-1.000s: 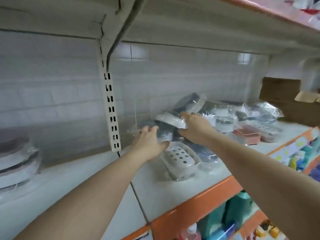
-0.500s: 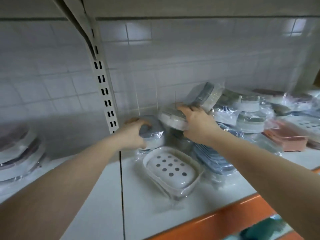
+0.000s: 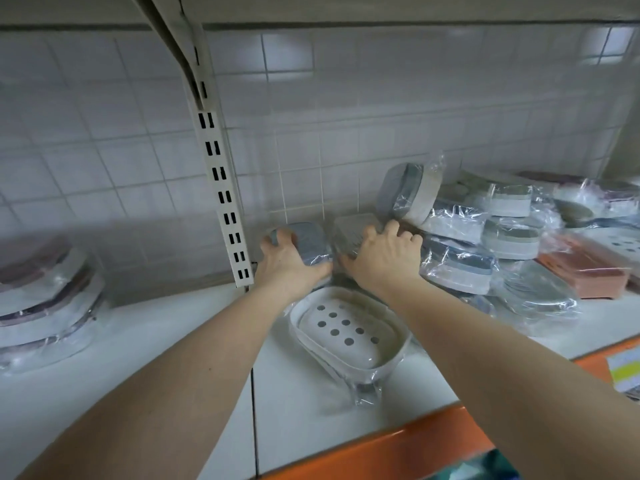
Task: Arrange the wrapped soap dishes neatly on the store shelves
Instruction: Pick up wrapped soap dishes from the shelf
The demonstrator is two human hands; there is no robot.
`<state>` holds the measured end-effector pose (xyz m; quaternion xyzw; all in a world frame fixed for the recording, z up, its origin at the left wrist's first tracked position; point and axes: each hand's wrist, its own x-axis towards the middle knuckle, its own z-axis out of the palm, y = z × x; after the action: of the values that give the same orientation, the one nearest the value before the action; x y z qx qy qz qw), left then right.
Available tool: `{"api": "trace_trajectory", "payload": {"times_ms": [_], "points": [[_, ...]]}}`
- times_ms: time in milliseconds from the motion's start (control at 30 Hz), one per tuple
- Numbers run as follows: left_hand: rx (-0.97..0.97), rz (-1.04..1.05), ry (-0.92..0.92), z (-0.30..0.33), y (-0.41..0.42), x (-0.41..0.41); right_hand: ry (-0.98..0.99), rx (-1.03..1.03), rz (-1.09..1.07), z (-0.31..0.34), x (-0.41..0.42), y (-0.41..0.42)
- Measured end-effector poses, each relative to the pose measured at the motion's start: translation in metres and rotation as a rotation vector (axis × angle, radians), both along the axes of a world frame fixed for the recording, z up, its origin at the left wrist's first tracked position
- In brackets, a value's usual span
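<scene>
While both hands are at the back of the shelf (image 3: 173, 341), we judge the job less than half done. Left hand (image 3: 287, 268) grips a grey wrapped dish (image 3: 304, 242), fingers curled over its far-left edge, thumb along the near side; dish sits against the tiled wall (image 3: 346, 133), just right of the slotted upright (image 3: 225, 202). Right hand (image 3: 384, 254) lies on a second wrapped dish (image 3: 349, 230) just beside the first, fingers bent over its top and right side. We read that as a hold, though the contact under the palm is hidden.

Done so far, as we read it: these two dishes sit side by side along the wall, roughly level.

Left to do:
- white perforated dish (image 3: 346, 330) lies loose and skewed in its wrap, near the hands, between the forearms, nearer the orange shelf lip (image 3: 398, 445).
- pile on the right (image 3: 485, 230) is untidy: one grey dish (image 3: 405, 192) tilted up on edge against the wall, others stacked crooked, wrap bunched.
- salmon dish (image 3: 585, 268) and more behind it, further right, not aligned.

A stack of round wrapped items (image 3: 45, 296) at far left sits well apart; we can't tell whether it's in scope.
</scene>
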<state>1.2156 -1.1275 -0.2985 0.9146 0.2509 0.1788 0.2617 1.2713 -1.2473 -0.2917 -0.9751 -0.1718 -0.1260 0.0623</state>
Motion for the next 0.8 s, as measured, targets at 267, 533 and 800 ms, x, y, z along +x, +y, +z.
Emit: {"api": "trace_trajectory", "payload": {"times_ms": [267,533,800], "points": [[-0.021,0.019,-0.206,0.011,0.006,-0.023,0.154,0.464,0.057,0.020,0.000,-0.014],[-0.113,0.044,-0.330,0.029,0.019,-0.062,0.229,0.863,0.127,0.027,-0.019,-0.002],[-0.068,0.078,-0.330,0.038,0.045,-0.135,0.222,0.853,0.194,0.036,-0.079,0.025]]}}
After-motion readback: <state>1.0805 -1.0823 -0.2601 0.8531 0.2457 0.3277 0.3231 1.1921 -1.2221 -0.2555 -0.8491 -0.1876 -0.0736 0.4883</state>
